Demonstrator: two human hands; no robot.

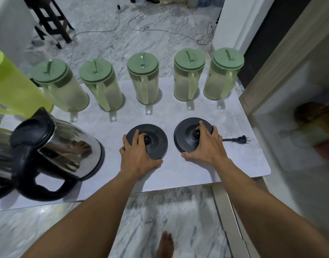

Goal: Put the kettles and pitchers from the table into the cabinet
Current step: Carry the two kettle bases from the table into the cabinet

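Note:
Several clear pitchers with green lids (144, 79) stand in a row along the far edge of the white table (249, 157). A steel kettle with a black handle (54, 146) stands at the near left. Two round black kettle bases lie near the front. My left hand (139, 153) grips the near edge of the left base (156, 141). My right hand (206, 144) grips the right base (186, 135); its cord and plug (241, 139) trail to the right.
A lime-green pitcher (15, 88) lies tilted at the far left. A cabinet frame with a glossy panel (290, 75) rises on the right. A dark stool (52, 21) and loose cables (160, 30) are on the marble floor beyond the table. My bare foot (166, 244) shows below.

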